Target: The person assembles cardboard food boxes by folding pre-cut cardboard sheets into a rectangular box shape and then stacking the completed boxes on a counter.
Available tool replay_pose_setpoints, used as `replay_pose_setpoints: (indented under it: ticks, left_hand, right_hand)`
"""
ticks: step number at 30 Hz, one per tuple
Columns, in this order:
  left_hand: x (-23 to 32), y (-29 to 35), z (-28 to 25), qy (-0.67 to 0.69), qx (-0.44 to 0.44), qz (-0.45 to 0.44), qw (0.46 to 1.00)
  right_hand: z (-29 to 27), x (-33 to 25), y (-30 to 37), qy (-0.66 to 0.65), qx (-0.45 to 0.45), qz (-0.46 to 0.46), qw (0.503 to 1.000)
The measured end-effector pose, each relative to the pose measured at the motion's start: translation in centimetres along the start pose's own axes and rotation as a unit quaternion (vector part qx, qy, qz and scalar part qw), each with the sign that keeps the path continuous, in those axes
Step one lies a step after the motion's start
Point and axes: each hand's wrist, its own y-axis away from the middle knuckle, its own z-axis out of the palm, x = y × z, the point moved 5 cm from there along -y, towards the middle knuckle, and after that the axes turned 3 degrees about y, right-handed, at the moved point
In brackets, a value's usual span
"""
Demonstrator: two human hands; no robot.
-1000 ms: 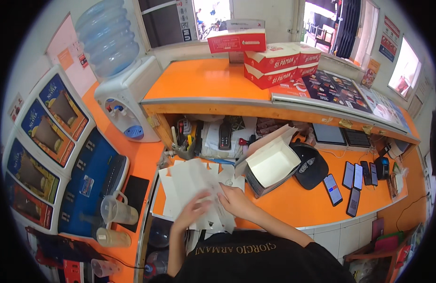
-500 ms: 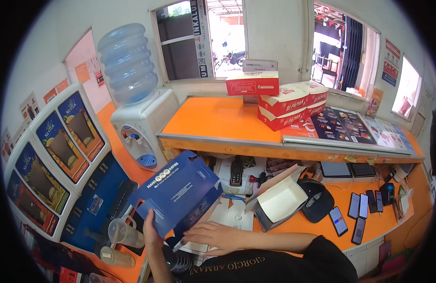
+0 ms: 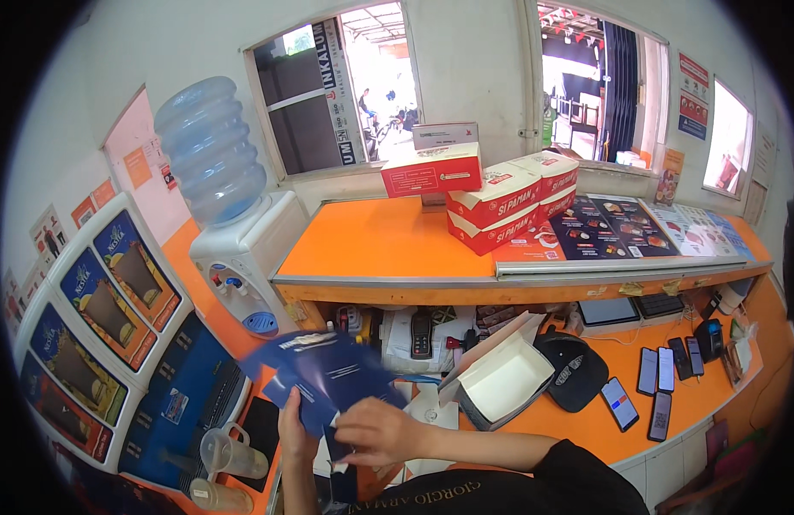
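A dark blue printed cardboard box [image 3: 333,371], partly folded and smeared by motion, is up in front of me above the counter's near left part. Along its left side my left hand [image 3: 296,429] grips the card, thumb up on the face. My right hand [image 3: 375,432] is closed with curled fingers at the near edge, on a blue flap; the fingertips are partly hidden. To the right of the hands sits an open box [image 3: 507,378] with a white inside and a raised lid. White paper [image 3: 436,410] lies beneath, partly covered by the blue card.
A black cap [image 3: 573,369] and several phones [image 3: 622,403] lie on the right. Red and white boxes [image 3: 491,215] stand on the raised orange shelf [image 3: 328,240]. At left are a clear pitcher [image 3: 238,455], a drink machine [image 3: 114,318] and a water dispenser [image 3: 242,266].
The blue box has moved lower and its card has bent. My right hand has curled from lying flat to gripping its near edge. The view has shifted slightly.
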Motion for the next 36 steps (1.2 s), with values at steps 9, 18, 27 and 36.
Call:
replay_pose_setpoints:
  ticks: [9, 18, 27, 36]
  left_hand:
    - [-1.1, 0.6, 4.5, -0.148, -0.089, 0.180, 0.968]
    - [-2.1, 1.6, 5.2, -0.171, -0.103, 0.187, 0.962]
    - [-3.1, 2.7, 3.7, -0.114, -0.126, -0.020, 0.985]
    - [-1.4, 4.5, 1.4, -0.478, -0.300, -0.028, 0.825]
  right_hand:
    - [-4.7, 2.9, -1.7, 0.061, 0.118, 0.144, 0.981]
    - [-4.1, 1.7, 0.1, 0.166, 0.059, 0.046, 0.983]
    - [-4.2, 3.1, 0.7, 0.118, 0.041, 0.132, 0.983]
    - [-0.3, 3.0, 2.7, 0.095, -0.141, 0.045, 0.984]
